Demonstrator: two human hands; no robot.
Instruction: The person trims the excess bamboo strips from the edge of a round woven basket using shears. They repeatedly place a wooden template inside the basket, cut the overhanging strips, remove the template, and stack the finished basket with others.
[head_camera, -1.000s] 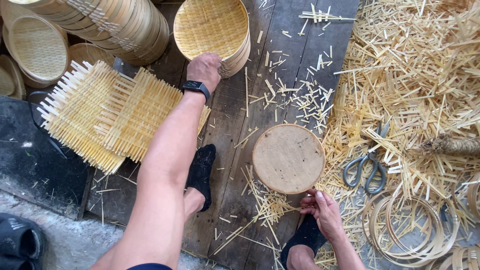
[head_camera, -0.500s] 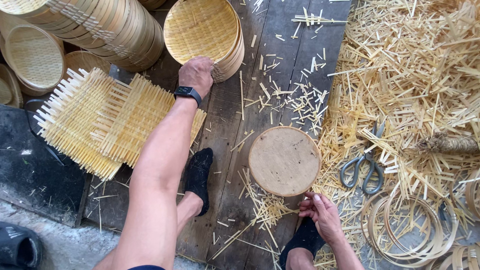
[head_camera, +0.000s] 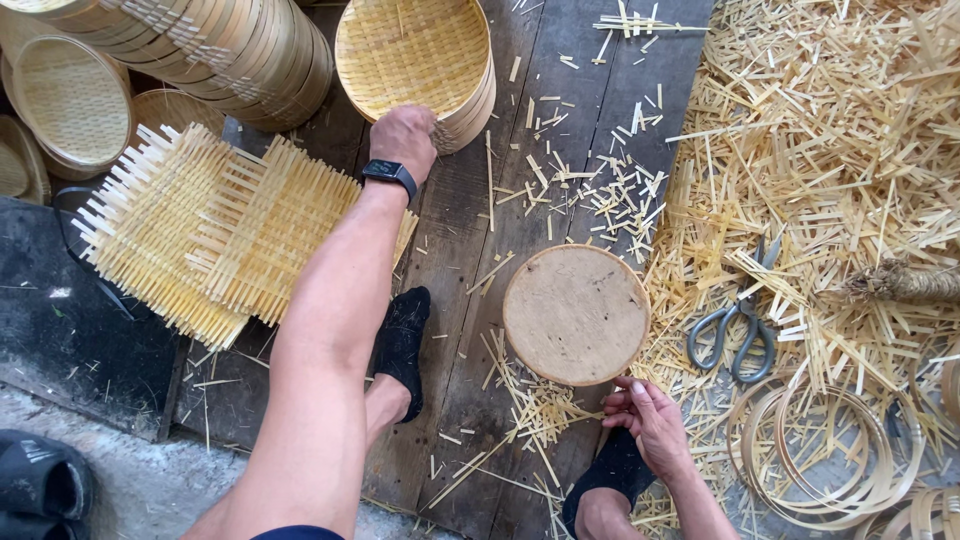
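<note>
Head view — basket stack (head_camera: 420, 60) at left fingers (head_camera: 425, 120)

Bamboo, wood and metal

The baskets (head_camera: 420, 60) and mats (head_camera: 220, 235) are woven from pale, dry bamboo strips. The round block (head_camera: 575, 315) is rough, matt wood. The scissors (head_camera: 735, 325) are dull grey metal.

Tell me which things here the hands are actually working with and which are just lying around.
In hand:
- left hand reaching onto the stack of round woven bamboo trays
- right hand at the edge of the round wooden block

Lying about:
- metal scissors
- square woven bamboo mats
- coiled bamboo hoops
- loose bamboo offcuts
</note>
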